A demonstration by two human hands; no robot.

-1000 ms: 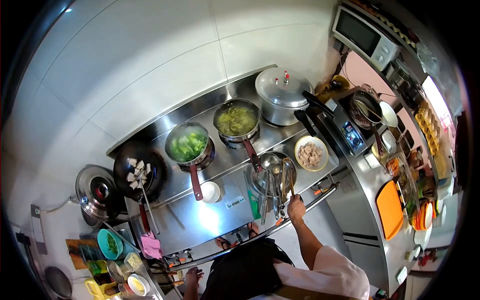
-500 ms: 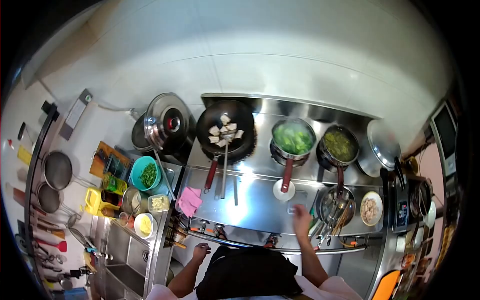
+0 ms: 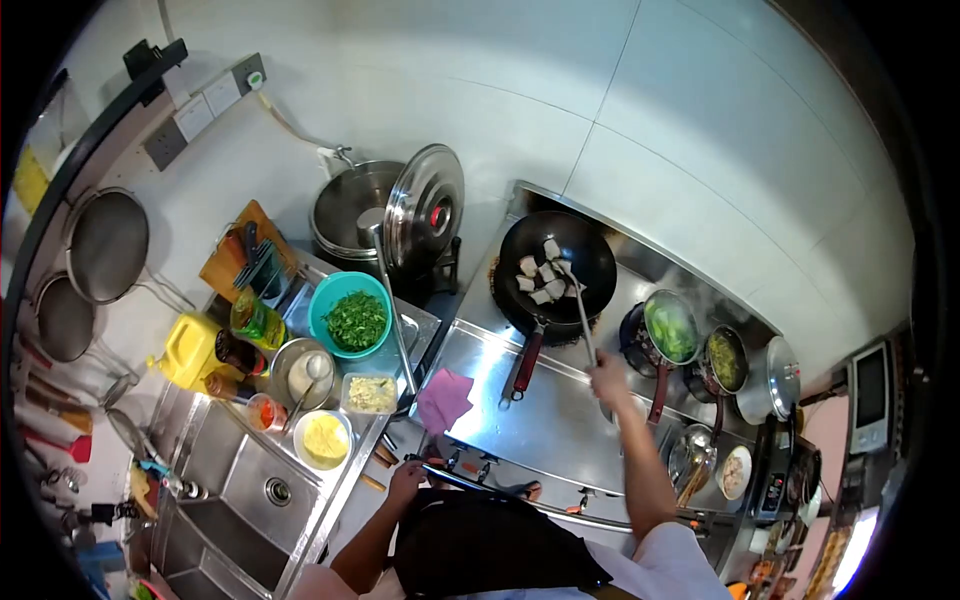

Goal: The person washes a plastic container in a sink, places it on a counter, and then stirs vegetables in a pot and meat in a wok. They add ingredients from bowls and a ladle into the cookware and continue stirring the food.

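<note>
Fingers [image 3: 601, 371] of my right hand [image 3: 609, 381] are curled shut around the near end of a long metal spatula [image 3: 581, 312], so the grip is narrow, with the handle running through the fist. From there the spatula slopes away to the far left, and its blade sits among the pale cubes of food [image 3: 541, 279] in the black wok [image 3: 597, 252]. The wok stands on the steel cooktop [image 3: 545, 420] at its far left end, well beyond my knuckles. Its red handle [image 3: 522, 363] points back toward me, just left of the spatula and untouched.

To the right of my right hand stands a saucepan of bright greens [image 3: 671, 327], and past it a second saucepan with darker greens [image 3: 726, 359]. A pink cloth [image 3: 443, 399] lies on the near left corner of the cooktop.

My left hand [image 3: 405, 484] hangs low at the front edge of the counter, near the rail [image 3: 520, 501], with the fingers bent; I cannot tell whether they grip anything. Farther left, a teal bowl of chopped herbs [image 3: 352, 319] sits beside a big steel pot with its lid propped upright [image 3: 426, 207].
</note>
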